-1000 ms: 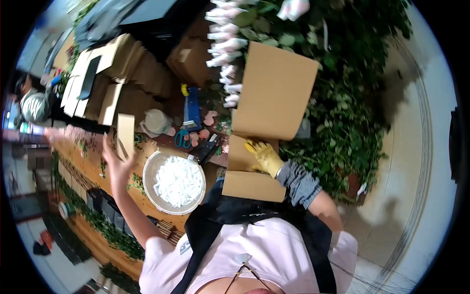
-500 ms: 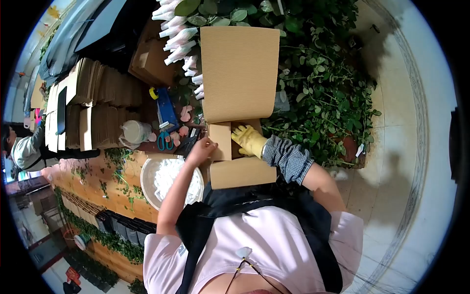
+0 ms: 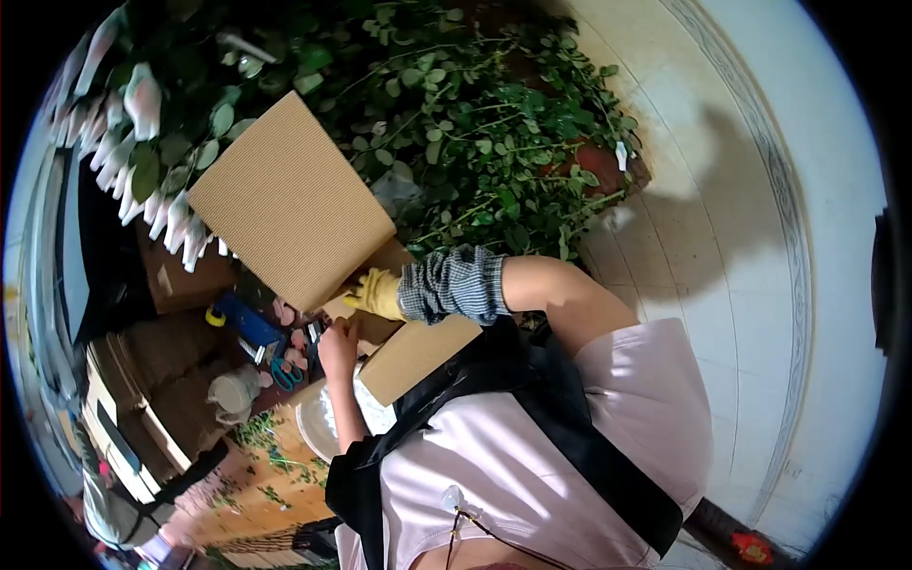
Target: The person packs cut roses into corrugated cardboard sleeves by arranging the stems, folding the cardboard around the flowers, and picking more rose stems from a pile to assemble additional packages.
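Note:
A brown cardboard box (image 3: 423, 356) stands in front of my body, its ribbed lid (image 3: 294, 199) raised and its near flap folded out toward me. My left hand (image 3: 339, 347), bare, has its fingers curled against the box's left side and closed on the cardboard there. Over the box opening, my right hand (image 3: 378, 294) wears a yellow glove and a checked sleeve cover. Its gloved fingers are apart and rest on an inner flap. What lies inside the box is mostly hidden by my hands and the flaps.
Leafy green stems (image 3: 456, 142) are heaped behind and to the right. White-sleeved flower heads (image 3: 142, 104) hang at upper left. To the left are teal scissors (image 3: 285, 373), a blue tool (image 3: 252, 326), a white cup (image 3: 235, 391) and stacked cardboard (image 3: 142, 399). A white basin (image 3: 313, 423) is beside my left arm.
My head view has turned, so the box, stems and table appear rotated and shifted left. Both hands stay at the box, the left at its side and the right over its opening.

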A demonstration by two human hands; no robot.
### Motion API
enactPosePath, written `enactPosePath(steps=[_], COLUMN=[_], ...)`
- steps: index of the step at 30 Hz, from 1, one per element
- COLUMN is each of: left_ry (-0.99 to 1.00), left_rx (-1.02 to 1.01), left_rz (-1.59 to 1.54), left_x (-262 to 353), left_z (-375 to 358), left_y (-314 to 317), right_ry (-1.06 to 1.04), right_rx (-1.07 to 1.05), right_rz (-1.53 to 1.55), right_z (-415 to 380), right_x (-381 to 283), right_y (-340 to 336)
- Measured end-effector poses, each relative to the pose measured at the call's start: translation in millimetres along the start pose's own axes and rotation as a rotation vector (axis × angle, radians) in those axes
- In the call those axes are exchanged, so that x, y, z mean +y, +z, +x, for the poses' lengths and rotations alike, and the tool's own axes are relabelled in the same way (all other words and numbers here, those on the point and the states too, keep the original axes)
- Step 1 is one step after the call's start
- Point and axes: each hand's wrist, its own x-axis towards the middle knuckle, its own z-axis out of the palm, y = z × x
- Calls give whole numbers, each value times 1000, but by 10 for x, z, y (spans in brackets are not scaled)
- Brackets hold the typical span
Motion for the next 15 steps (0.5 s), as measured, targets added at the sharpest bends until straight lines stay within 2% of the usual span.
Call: enactPosePath(steps=[2,3,4,6,7,8,10,12,13,14,15], left_ry=[34,46,48,173,99,101,-16,-7,-21,-34,-34], left_rx=[-208,-375,-378,-396,-540,-528,-613,-571,-572,-569,-574], left_rz=[-578,-744,-736,-310,-489,-484,-725,-656,-678,-700,-676], left_x=[-36,1,-7,-170,-465,-442,-312,-230,-191,-156,-158], left_z=[101,141,187,381,528,514,428,347,324,308,302], left_y=[-46,-74,-22,301,538,518,447,381,369,356,350], right_ry=[51,63,68,3,33,-9,8,182,230,312,245], right_rx=[29,154,160,-27,-44,322,297,350,520,326,324], right_rz=[-1,110,115,326,515,711,1046,1177,972,961,1299], right_z=[128,219,181,27,114,111,-312,-832,-841,-956,-1098], right_x=[-24,-22,4,141,244,300,405,429,433,477,475], right_y=[204,342,250,-125,-11,375,83,-233,-32,-53,19])
